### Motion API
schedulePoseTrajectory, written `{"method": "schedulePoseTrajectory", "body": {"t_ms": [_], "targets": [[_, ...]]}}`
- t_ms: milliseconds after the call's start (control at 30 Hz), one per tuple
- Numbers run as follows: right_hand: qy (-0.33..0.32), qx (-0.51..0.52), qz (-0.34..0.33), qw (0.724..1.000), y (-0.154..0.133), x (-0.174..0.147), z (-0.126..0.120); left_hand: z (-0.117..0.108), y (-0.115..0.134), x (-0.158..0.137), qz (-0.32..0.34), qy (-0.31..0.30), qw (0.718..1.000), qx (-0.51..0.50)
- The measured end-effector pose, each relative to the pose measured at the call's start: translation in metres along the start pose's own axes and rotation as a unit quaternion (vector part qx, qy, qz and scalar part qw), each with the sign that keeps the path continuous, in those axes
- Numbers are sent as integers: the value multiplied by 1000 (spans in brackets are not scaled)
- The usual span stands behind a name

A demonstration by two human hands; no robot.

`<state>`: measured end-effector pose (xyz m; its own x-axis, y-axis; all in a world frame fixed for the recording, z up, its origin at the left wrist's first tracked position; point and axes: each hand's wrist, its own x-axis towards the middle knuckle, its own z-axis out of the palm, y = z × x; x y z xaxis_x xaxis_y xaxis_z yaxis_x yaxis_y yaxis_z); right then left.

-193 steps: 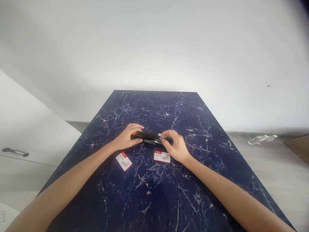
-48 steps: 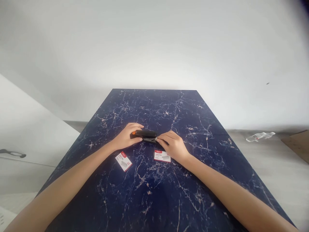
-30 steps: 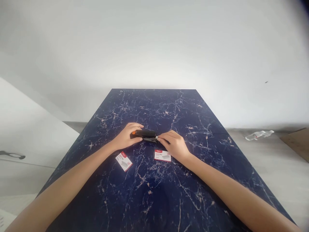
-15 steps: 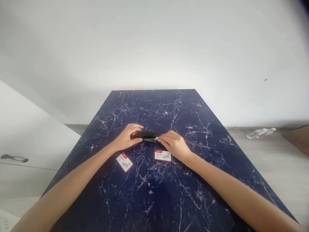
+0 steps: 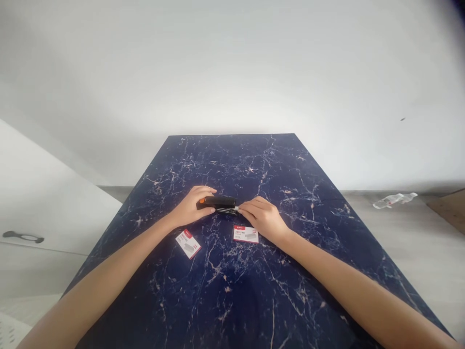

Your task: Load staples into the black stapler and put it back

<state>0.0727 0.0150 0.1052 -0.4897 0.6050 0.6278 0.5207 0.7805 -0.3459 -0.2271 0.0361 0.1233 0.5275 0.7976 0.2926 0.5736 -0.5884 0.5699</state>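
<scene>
A black stapler (image 5: pixel 221 201) with an orange patch at its left end lies on the dark blue marbled table (image 5: pixel 232 165). Around that left end, my left hand (image 5: pixel 194 206) is closed, thumb on the near side and fingers on the far side. At the stapler's right end, my right hand (image 5: pixel 263 215) pinches a small silvery piece, likely a strip of staples (image 5: pixel 237 208), touching the stapler's front. Two white and red staple boxes lie nearer to me: one box (image 5: pixel 246 234) just below my right hand, the other box (image 5: pixel 188 244), turned at an angle, below my left wrist.
A pale wall (image 5: pixel 232 68) stands behind the table's far edge. On the floor to the right lie clear plastic bottles (image 5: pixel 394 200) beside a brown board or box (image 5: pixel 448 211). To the left is a white panel with a dark handle (image 5: pixel 23 237).
Hardly anything differs. The whole view has shifted very slightly, while both hands keep their hold at the two ends of the stapler.
</scene>
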Motion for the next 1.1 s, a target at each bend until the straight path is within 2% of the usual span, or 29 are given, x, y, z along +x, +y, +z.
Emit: {"method": "schedulePoseTrajectory", "body": {"t_ms": [767,967,1100], "targets": [[-22,6,6,1000,2,1,0,0,-1,0,-7,-7,1000,4],[-48,16,30,998,2,3,0,0,0,0,-1,-5,1000,3],[-20,15,75,997,-1,8,-12,-1,0,0,-4,-3,1000,5]]}}
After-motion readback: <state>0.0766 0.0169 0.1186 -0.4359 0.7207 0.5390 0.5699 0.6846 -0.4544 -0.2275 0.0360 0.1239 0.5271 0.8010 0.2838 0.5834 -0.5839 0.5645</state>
